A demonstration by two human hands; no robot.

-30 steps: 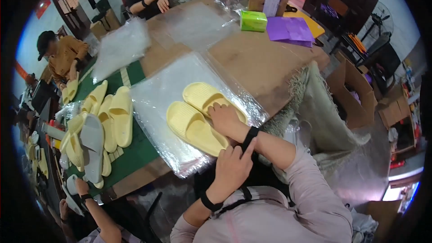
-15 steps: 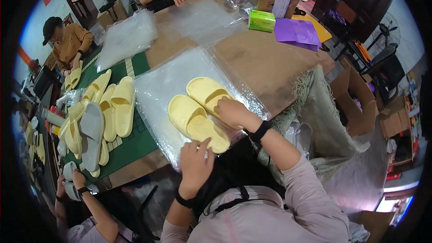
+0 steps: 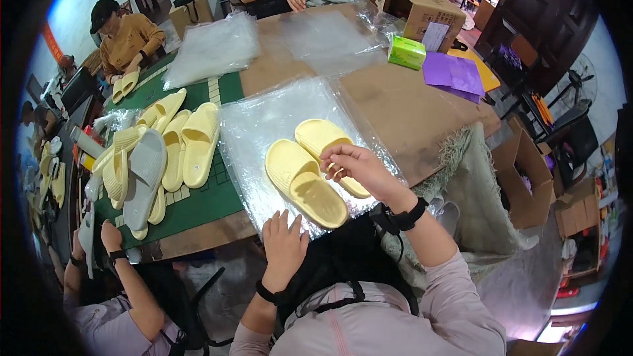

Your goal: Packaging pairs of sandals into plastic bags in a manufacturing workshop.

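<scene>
A pair of yellow slide slippers, the left slipper (image 3: 316, 198) and the right slipper (image 3: 320, 133), lies side by side on clear plastic bags (image 3: 247, 125) at the table's front edge. My left hand (image 3: 283, 247) rests near the left slipper's heel, fingers spread on the edge of the plastic, holding nothing. Over the right slipper hovers my right hand (image 3: 362, 170), its fingers loosely bent and apart with nothing between them. It hides part of that slipper's footbed.
Several yellow slippers and a grey slipper (image 3: 144, 175) lie on the green mat (image 3: 191, 214) at left. A plastic stack (image 3: 214, 49), green tissue pack (image 3: 407, 52), purple sheets (image 3: 453, 74) and cardboard box (image 3: 419, 10) stand farther back. A woven sack (image 3: 465, 178) hangs at right. Co-workers sit around.
Both my hands have let go of the slippers. My right hand has lifted off the right slipper, and my left fingers have spread beside the left one. The view has shifted slightly.
</scene>
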